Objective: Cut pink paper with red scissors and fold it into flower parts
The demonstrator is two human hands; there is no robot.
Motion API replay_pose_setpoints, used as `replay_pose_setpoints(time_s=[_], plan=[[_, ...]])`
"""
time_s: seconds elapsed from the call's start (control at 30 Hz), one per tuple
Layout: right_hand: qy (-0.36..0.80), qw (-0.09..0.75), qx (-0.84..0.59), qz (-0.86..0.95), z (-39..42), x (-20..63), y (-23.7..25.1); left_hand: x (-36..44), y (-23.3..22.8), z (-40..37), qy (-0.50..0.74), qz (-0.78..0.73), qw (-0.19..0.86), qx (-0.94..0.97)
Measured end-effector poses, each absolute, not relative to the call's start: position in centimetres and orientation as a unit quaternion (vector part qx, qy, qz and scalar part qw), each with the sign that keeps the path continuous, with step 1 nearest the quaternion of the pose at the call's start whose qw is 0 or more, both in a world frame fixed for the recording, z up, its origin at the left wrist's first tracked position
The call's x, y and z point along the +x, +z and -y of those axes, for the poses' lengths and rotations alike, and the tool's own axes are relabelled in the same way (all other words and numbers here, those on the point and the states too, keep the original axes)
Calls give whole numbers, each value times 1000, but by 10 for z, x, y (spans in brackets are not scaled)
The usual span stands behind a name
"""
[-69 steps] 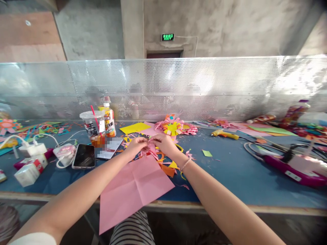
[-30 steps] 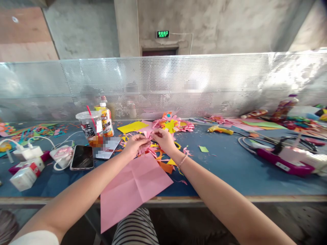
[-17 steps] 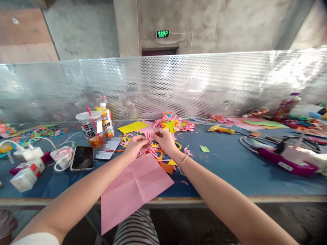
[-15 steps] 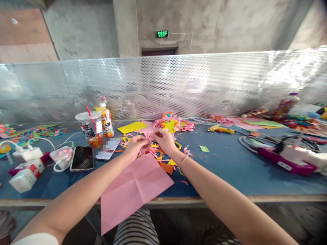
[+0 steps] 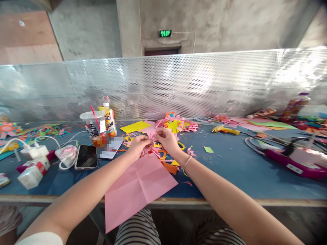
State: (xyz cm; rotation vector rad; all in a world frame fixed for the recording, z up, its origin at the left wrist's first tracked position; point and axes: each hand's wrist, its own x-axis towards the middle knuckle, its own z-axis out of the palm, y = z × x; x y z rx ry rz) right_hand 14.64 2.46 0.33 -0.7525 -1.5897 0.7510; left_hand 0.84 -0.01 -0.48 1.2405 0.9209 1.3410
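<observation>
Blue felt covers a long workbench (image 5: 230, 170) backed by a perforated metal screen (image 5: 204, 81), with concrete wall and a green exit sign (image 5: 165, 33) beyond. Both bare arms reach forward to the middle of the bench. The left hand (image 5: 138, 145) and right hand (image 5: 166, 141) meet fingertip to fingertip, each pinching a small fringed pink paper piece (image 5: 151, 140) raised just above the surface, probably so its cut strips can be worked freely. Directly near the person, a large creased pink sheet (image 5: 139, 187) lies flat and overhangs the bench's near edge. Paper scraps (image 5: 168, 163) in orange, yellow and pink lie under and around the hands. Just beyond them sits a finished paper flower (image 5: 173, 125). To the left stand a lidded drink cup (image 5: 92, 125) with straw, a bottle (image 5: 109, 119) and a dark phone (image 5: 87, 156); to the right lies a yellow glue gun (image 5: 226, 129). The hands cover most of the pink piece, so its shape is hard to make out. Shapes behind the screen are blurred.
</observation>
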Motion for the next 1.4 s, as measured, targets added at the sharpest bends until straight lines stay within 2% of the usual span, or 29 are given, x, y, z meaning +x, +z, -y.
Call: replay_pose_setpoints(time_s=[0.4, 1.03, 1.23, 1.4], plan=[[356, 577, -331, 656, -29, 149, 1, 10, -4, 1, 570, -315, 602, 461], [281, 587, -348, 675, -20, 147, 6, 12, -3, 1, 588, -375, 472, 540], [409, 557, -314, 651, -17, 145, 7, 9, -6, -4, 571, -400, 446, 562], [353, 537, -330, 691, -20, 147, 6, 7, -5, -1, 544, -405, 407, 611]])
